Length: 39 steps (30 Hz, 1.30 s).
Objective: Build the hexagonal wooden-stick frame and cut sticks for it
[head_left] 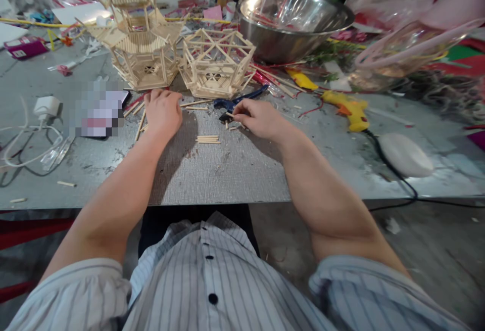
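Observation:
My right hand pinches a short wooden stick between thumb and finger. Beside it lie blue-handled pliers and several small cut stick bits. My left hand rests palm down over the table among loose sticks, its fingers extended with tips partly hidden; nothing shows in it. Between the hands, a short row of cut sticks lies side by side. Behind them stand an open stick framework and a tiered stick pagoda model with roofs.
A yellow hot glue gun with a black cord lies right, near a white oval object. A steel bowl stands at the back. To the left are a phone, a white charger and its cable. The table's front edge is near my body.

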### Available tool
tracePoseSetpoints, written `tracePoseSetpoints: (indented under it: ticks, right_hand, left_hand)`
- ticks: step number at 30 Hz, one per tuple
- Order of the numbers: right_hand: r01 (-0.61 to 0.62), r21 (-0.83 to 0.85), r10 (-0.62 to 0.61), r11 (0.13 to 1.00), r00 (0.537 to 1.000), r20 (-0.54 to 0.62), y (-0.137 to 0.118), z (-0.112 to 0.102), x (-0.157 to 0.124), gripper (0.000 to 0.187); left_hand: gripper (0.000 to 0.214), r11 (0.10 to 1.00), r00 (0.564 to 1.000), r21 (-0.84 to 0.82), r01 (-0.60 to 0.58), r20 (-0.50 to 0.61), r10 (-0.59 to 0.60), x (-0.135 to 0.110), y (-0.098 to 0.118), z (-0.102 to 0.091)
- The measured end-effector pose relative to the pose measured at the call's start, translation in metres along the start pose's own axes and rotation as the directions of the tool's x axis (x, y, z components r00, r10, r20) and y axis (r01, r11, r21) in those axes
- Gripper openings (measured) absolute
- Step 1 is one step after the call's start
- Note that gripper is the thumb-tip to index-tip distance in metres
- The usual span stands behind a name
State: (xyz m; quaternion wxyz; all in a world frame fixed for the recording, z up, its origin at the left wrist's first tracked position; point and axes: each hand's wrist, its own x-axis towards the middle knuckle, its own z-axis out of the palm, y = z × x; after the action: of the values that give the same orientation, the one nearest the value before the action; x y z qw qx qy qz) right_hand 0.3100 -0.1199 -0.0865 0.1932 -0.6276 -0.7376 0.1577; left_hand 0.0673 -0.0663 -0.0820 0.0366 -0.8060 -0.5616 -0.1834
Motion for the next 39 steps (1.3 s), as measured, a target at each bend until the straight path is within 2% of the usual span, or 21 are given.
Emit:
tracePoseSetpoints:
  ticks: [3, 7, 10, 15, 20, 23, 25, 28, 30, 32, 36, 39]
  right_hand:
    - [-0.002, 0.036, 0.004, 0.999, 1.000, -0.030, -0.002, 0.000, 0.000, 0.017]
    - [-0.023, 0.000, 0.023, 1.000, 0.999, 0.024, -0.006, 0.001, -0.001, 0.014]
    - [-0.023, -0.014, 0.024, 1.000, 0.999, 0.049, -0.007, 0.004, -0.002, 0.016]
    - [-0.006, 0.050, 0.004, 0.999, 0.999, 0.036, -0.006, 0.009, 0.000, 0.028]
    - [0.037, 0.108, -0.033, 0.994, 0.999, -0.032, -0.006, 0.011, 0.002, 0.037]
    - [0.033, 0.197, -0.026, 0.980, 0.999, -0.037, -0.004, 0.013, 0.003, 0.035]
    - [-0.005, 0.359, 0.004, 0.933, 1.000, 0.005, -0.003, 0.015, 0.004, 0.033]
    - [-0.079, 0.632, 0.031, 0.771, 0.996, 0.087, -0.004, 0.015, 0.003, 0.030]
    - [-0.116, 0.733, 0.049, 0.671, 0.992, 0.113, -0.006, 0.014, 0.001, 0.026]
    - [-0.160, 0.775, 0.075, 0.612, 0.987, 0.145, -0.009, 0.011, -0.001, 0.020]
    - [-0.222, 0.771, 0.118, 0.597, 0.975, 0.189, -0.013, 0.009, -0.002, 0.018]
    - [-0.202, 0.762, 0.150, 0.616, 0.979, 0.138, -0.014, 0.012, -0.002, 0.023]
  left_hand:
    - [0.038, 1.000, 1.000, 0.013, 0.015, 0.020, -0.015, 0.000, -0.004, -0.002]
    - [0.034, 1.000, 0.999, 0.005, -0.023, 0.046, 0.023, -0.001, -0.003, 0.001]
    - [0.036, 0.994, 0.992, -0.020, -0.109, 0.053, 0.110, -0.002, 0.002, 0.007]
    - [0.043, 0.967, 0.950, -0.041, -0.253, 0.178, 0.256, -0.003, 0.009, 0.016]
    - [0.039, 0.943, 0.920, 0.079, -0.324, 0.259, 0.294, -0.004, 0.014, 0.014]
    - [0.034, 0.942, 0.927, 0.116, -0.315, 0.251, 0.280, -0.002, 0.014, 0.014]
    - [0.030, 0.956, 0.939, 0.100, -0.275, 0.242, 0.245, -0.001, 0.013, 0.015]
    - [0.029, 0.973, 0.953, 0.071, -0.220, 0.230, 0.199, 0.001, 0.012, 0.017]
    - [0.027, 0.978, 0.957, 0.069, -0.198, 0.231, 0.177, 0.001, 0.011, 0.017]
    - [0.024, 0.978, 0.957, 0.073, -0.196, 0.233, 0.174, 0.000, 0.012, 0.016]
    - [0.025, 0.974, 0.952, 0.086, -0.211, 0.245, 0.185, -0.002, 0.015, 0.014]
    - [0.026, 0.966, 0.937, 0.103, -0.236, 0.289, 0.198, -0.004, 0.018, 0.009]
